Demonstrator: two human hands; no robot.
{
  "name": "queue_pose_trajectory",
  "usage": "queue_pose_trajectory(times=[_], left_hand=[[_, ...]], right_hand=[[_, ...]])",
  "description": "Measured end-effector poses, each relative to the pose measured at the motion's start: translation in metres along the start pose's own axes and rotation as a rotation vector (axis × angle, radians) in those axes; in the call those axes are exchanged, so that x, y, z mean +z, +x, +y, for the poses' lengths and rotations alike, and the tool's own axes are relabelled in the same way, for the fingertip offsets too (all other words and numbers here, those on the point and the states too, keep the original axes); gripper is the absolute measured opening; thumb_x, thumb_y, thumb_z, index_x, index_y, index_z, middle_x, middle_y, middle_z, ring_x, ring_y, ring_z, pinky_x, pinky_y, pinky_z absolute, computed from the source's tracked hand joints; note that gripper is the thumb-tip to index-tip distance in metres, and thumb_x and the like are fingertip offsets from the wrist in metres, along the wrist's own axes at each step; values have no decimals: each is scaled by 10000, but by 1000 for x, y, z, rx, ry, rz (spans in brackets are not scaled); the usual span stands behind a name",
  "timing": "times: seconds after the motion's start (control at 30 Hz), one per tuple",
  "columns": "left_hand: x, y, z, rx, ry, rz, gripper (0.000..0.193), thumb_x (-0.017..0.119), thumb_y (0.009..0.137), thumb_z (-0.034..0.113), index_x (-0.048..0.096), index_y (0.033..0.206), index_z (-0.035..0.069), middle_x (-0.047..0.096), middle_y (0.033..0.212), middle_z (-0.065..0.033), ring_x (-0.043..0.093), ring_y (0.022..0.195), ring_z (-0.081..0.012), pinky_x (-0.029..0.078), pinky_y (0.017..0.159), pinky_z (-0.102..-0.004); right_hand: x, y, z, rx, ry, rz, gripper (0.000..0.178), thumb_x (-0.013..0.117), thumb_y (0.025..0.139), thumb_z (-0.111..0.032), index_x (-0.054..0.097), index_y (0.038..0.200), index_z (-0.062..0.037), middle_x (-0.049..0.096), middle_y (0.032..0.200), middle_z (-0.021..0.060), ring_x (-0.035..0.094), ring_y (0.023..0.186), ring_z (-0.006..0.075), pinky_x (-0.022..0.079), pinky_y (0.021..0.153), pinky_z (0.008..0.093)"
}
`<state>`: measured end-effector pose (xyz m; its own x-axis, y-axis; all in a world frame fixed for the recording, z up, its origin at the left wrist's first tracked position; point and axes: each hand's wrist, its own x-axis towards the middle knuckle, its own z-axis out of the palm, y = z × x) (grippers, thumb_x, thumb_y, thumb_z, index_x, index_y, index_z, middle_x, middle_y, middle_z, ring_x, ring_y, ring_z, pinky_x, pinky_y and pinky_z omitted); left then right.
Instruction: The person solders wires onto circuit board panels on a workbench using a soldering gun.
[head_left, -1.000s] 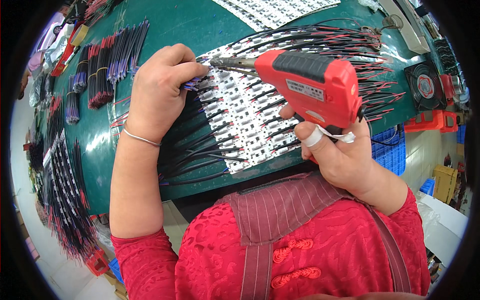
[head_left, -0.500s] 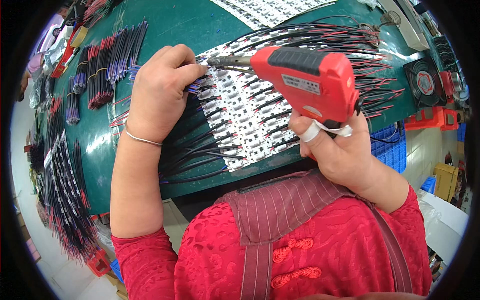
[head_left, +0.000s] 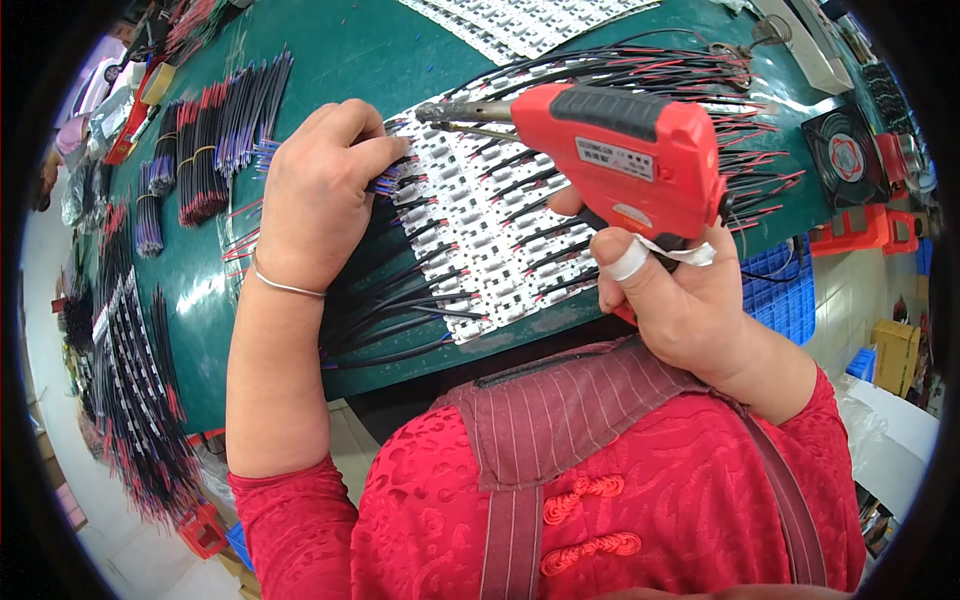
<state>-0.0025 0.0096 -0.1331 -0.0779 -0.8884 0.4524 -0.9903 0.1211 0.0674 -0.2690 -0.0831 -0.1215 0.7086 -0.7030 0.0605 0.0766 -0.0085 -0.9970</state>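
Observation:
My right hand [head_left: 685,300], with white tape round its thumb, grips a red and black soldering gun [head_left: 640,165] by the handle. The gun's metal tip [head_left: 432,112] points left, over the top left edge of a white circuit board panel [head_left: 505,235]. Close to that tip, the thumb and fingers of my left hand [head_left: 330,175] are pinched on thin wires [head_left: 385,184] with blue ends, partly hidden by the hand. Black wires [head_left: 395,310] run from the panel's left rows, and more wires with red ends [head_left: 750,165] fan out at its right.
Bundled wires [head_left: 205,160] lie on the green table [head_left: 330,60] at the left, and a wired strip bunch [head_left: 140,390] hangs at its left edge. More white panels [head_left: 540,25] lie at the back. A small fan [head_left: 848,160] stands at the right, above a blue crate [head_left: 785,300].
The soldering gun has shifted slightly right, and a finger of my right hand now shows beside its trigger area. My left hand stays pinched near the panel's edge.

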Motion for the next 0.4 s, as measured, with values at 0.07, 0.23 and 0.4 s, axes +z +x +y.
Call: queue_pose_trajectory(times=[0.07,0.23,0.4], left_hand=[[0,0,1,-9,7,-6,360,600,606,-132,711,895,51,595,838,-86,612,810,-281,495,701,-371],[-8,-2,1,-37,8,-23,388,602,620,-146,711,938,47,616,871,-90,624,827,-289,504,727,-370],[-34,-1,9,-138,61,154,389,624,708,-69,720,1048,92,661,925,-78,657,871,-272,533,755,-349]], right_hand=[[-3,-1,0,4,-15,-15,272,691,894,-76,638,1145,15,711,1019,80,654,901,129,520,804,286],[-4,-4,-3,7,12,-35,277,685,898,-63,632,1158,17,709,1031,85,653,891,124,519,793,275],[-11,-10,-8,151,51,-52,359,686,908,-73,583,1242,11,700,1063,87,648,870,126,529,758,257]])
